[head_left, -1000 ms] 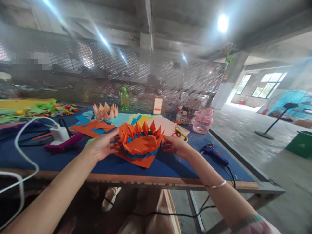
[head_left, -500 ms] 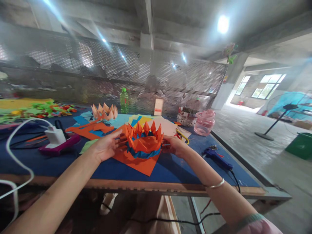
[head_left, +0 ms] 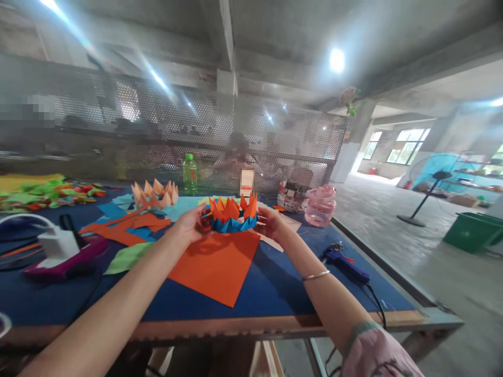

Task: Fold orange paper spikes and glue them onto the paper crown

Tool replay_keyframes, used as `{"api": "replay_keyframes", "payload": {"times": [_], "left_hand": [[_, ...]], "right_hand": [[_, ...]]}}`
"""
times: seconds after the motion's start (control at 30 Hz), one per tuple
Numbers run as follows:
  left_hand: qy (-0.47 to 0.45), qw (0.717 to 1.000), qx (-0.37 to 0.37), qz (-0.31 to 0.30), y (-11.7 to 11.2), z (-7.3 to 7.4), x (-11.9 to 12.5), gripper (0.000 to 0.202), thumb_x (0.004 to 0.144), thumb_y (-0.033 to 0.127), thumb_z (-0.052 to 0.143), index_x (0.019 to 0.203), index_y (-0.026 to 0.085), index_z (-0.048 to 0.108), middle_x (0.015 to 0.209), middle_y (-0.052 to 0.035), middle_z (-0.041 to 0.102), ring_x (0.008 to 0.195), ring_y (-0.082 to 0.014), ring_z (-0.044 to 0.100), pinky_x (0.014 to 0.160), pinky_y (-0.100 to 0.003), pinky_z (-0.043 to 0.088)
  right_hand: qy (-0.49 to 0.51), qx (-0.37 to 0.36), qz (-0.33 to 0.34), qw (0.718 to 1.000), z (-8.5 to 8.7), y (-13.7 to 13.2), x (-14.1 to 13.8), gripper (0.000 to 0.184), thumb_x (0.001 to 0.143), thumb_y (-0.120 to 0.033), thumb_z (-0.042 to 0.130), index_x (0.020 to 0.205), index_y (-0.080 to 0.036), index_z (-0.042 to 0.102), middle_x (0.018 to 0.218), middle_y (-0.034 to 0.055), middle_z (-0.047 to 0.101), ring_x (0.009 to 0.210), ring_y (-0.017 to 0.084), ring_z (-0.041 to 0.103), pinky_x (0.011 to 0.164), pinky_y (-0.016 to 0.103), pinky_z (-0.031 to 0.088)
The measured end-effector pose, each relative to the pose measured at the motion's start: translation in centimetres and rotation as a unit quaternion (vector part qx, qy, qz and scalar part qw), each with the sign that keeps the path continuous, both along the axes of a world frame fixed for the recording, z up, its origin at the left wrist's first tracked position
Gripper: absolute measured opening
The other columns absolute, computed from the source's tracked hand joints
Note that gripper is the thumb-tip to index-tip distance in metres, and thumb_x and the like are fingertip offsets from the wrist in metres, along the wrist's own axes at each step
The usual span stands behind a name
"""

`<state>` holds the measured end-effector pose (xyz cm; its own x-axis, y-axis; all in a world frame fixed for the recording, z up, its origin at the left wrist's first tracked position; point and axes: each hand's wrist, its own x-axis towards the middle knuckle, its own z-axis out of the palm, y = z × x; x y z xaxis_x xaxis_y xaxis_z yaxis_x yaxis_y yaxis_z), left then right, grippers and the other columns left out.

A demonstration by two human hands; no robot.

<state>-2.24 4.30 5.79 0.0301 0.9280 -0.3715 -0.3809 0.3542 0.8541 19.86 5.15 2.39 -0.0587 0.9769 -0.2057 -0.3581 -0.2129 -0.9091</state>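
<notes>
Between my two hands is a folded paper crown [head_left: 234, 224], with orange points above a zigzag blue band. My left hand [head_left: 192, 224] grips its left side, and my right hand [head_left: 271, 224] grips its right side; some fingertips are hidden behind the paper. It is held up over the table, beyond a flat orange paper sheet [head_left: 218, 267]. A peach paper crown [head_left: 154, 195] stands farther back on the left.
A purple power strip [head_left: 66, 262] with a white charger lies left, near green paper [head_left: 128, 256] and orange scraps [head_left: 126, 225]. A blue glue gun [head_left: 346, 264], pink plastic jug [head_left: 320, 206], woven basket [head_left: 293, 197] and green bottle [head_left: 189, 174] are on the table.
Both hands have carried the crown farther away over the table and tipped it so its side faces me. More of the orange sheet shows. The camera view has shifted too.
</notes>
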Motion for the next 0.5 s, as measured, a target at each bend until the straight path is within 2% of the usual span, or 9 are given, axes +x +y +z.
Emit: {"api": "replay_keyframes", "payload": {"times": [0.1, 0.23, 0.37, 0.5], "left_hand": [[0.015, 1.000, -0.008, 0.006, 1.8, -0.7, 0.9, 0.032, 0.091, 0.032, 0.057, 0.119, 0.016, 0.056, 0.118, -0.0091, 0.060, 0.097, -0.0212, 0.062, 0.081, -0.041, 0.054], [0.033, 0.999, -0.001, 0.023, 3.3, -1.9, 1.4, 0.034, 0.091, 0.032, 0.058, 0.121, 0.016, 0.056, 0.121, -0.0096, 0.059, 0.101, -0.0228, 0.061, 0.084, -0.044, 0.053], [0.029, 0.999, 0.027, 0.034, 3.9, -2.7, 1.1, 0.034, 0.091, 0.032, 0.058, 0.121, 0.017, 0.056, 0.121, -0.0096, 0.059, 0.101, -0.0227, 0.061, 0.083, -0.043, 0.053], [0.010, 1.000, 0.028, -0.009, 3.7, -3.1, 0.1, 0.031, 0.091, 0.033, 0.057, 0.117, 0.016, 0.057, 0.113, -0.0080, 0.062, 0.091, -0.0192, 0.063, 0.076, -0.038, 0.055]], "right_hand": [[0.007, -0.013, -0.023, 1.000, -0.6, 0.4, 0.4, 0.030, 0.094, -0.033, 0.056, 0.118, -0.015, 0.057, 0.114, 0.0080, 0.061, 0.094, 0.019, 0.063, 0.079, 0.037, 0.055], [0.019, -0.024, -0.036, 0.999, -1.3, 0.4, 1.0, 0.030, 0.094, -0.033, 0.055, 0.118, -0.016, 0.057, 0.115, 0.0081, 0.061, 0.094, 0.018, 0.063, 0.079, 0.037, 0.055], [0.029, -0.040, -0.026, 0.998, -1.7, 0.5, 1.4, 0.029, 0.094, -0.033, 0.056, 0.116, -0.014, 0.057, 0.109, 0.0072, 0.062, 0.089, 0.017, 0.063, 0.075, 0.035, 0.056], [0.034, -0.038, -0.016, 0.999, -1.9, 0.3, 1.3, 0.026, 0.094, -0.033, 0.055, 0.111, -0.014, 0.059, 0.101, 0.0055, 0.063, 0.080, 0.014, 0.063, 0.068, 0.030, 0.056]]}}
